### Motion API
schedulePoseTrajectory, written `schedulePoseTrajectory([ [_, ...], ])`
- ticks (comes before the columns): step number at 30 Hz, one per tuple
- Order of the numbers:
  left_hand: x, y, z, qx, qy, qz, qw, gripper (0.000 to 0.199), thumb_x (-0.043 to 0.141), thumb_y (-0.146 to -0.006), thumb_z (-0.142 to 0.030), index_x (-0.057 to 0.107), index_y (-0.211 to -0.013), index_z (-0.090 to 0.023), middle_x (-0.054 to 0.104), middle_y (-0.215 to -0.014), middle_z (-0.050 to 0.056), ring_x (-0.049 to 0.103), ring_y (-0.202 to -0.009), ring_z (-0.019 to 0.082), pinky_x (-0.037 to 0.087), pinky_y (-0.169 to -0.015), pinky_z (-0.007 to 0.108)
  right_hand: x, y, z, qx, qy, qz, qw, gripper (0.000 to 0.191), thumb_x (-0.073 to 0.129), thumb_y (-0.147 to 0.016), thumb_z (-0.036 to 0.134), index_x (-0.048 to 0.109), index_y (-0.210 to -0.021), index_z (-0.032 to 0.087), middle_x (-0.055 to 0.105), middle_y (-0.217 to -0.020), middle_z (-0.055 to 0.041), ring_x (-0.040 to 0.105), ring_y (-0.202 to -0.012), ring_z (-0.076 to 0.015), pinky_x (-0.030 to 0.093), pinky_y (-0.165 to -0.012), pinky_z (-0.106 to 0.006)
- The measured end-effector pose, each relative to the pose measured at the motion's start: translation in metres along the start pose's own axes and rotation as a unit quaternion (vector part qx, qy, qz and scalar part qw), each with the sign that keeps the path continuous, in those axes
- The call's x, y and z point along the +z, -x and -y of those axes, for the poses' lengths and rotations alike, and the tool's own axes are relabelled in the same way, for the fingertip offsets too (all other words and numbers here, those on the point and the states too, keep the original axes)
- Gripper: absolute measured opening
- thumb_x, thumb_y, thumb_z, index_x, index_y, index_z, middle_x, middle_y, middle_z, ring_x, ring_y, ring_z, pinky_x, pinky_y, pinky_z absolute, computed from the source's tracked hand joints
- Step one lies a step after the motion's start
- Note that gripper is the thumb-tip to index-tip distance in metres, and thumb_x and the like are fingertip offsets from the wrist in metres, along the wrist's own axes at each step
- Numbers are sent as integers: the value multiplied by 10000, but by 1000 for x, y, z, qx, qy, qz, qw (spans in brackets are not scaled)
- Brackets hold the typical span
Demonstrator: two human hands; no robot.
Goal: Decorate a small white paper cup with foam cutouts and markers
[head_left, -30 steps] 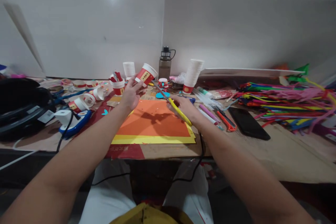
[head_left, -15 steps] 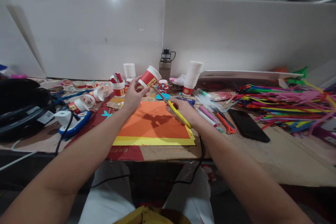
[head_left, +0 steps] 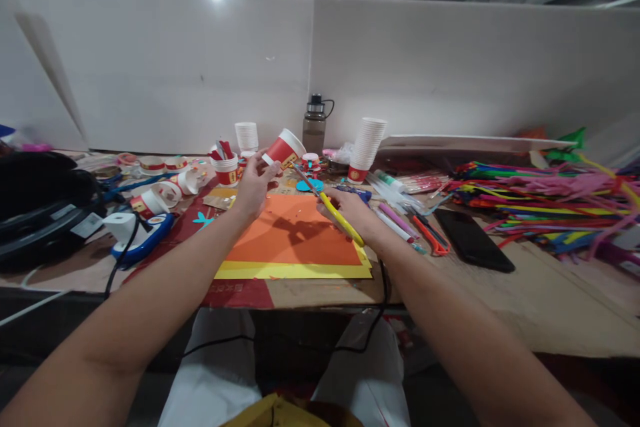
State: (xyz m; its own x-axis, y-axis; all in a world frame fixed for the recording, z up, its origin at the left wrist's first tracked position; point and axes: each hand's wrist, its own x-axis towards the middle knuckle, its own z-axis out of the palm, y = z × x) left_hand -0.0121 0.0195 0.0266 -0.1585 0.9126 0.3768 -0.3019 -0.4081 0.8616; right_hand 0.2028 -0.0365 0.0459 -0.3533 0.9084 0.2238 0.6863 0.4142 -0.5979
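My left hand (head_left: pixel 256 185) grips a tilted red and white paper cup (head_left: pixel 286 149) by its lower end, its white rim facing up and to the right. In my right hand (head_left: pixel 343 208) is a pair of scissors with yellow handles (head_left: pixel 345 219). The blades point up and left, their tips close to the side of the cup; whether they touch it I cannot tell. Below both hands lie orange paper (head_left: pixel 300 240) and yellow sheets (head_left: pixel 295 271), with a shadow across the orange one. A blue round piece (head_left: pixel 310 185) lies behind the blades.
A dark bottle (head_left: pixel 315 127) stands behind, between stacks of paper cups (head_left: pixel 369 147). At right are markers (head_left: pixel 395 221), a black phone (head_left: pixel 473 239) and colourful pipe cleaners (head_left: pixel 555 203). Cut cups (head_left: pixel 150 201) and a blue-based power strip (head_left: pixel 145 240) lie left.
The cup and my left hand have shifted very slightly down and left. My right hand and the scissors are almost where they were.
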Motion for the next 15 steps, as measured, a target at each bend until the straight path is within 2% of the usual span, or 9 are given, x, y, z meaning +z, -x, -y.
schedulePoseTrajectory([
  [5,0,2,1,29,-33,-5,999,501,780,-648,-283,567,-1103,-283,624,-1032,13,585,-802,130,436,-626,230,-2,0,1,2,-8,-2,1000,211,507,-838,371,607,-890,193,583,-616,5,535,-535,-126,409,-497,-227],
  [15,2,4,-2,18,-22,-4,1000,450,777,-674,-347,533,-1047,-281,638,-933,2,588,-766,131,421,-578,213,-2,1,3,2,0,-7,1000,210,514,-833,358,617,-914,194,583,-613,5,522,-530,-126,395,-495,-229],
])
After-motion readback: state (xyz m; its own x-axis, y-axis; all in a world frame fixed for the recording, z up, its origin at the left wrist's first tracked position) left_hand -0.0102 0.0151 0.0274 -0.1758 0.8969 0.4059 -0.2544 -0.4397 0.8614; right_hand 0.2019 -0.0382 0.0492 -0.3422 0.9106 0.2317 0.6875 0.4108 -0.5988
